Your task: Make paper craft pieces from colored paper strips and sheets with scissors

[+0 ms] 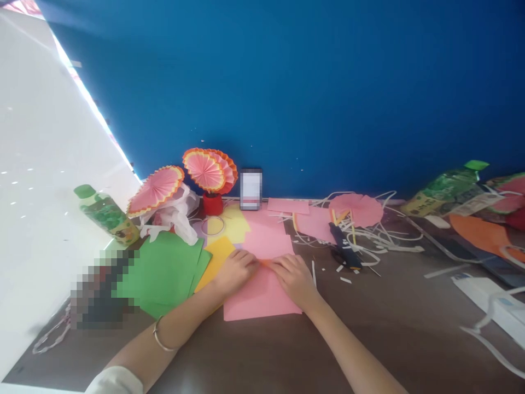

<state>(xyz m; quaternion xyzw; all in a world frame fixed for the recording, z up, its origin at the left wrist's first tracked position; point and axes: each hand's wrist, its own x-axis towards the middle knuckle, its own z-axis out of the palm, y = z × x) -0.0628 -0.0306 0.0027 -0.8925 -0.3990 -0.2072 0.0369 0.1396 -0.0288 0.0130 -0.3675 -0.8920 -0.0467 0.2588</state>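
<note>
My left hand [237,272] is closed on the left end of a narrow orange paper strip [266,263], and my right hand [296,278] pinches its right end. Both hands rest over a pink paper sheet [262,301] on the brown table [246,350]. Yellow-orange paper [215,260] lies under and beside my left hand. Green sheets [164,271] are stacked farther left. Most of the strip is hidden by my fingers.
Pleated paper fans [205,171] stand at the back, near a phone [251,190]. Green bottles stand left [107,216] and lean right [447,189]. Dark-handled scissors [345,246] lie among white strips [379,241]. A blue wall [287,98] rises behind.
</note>
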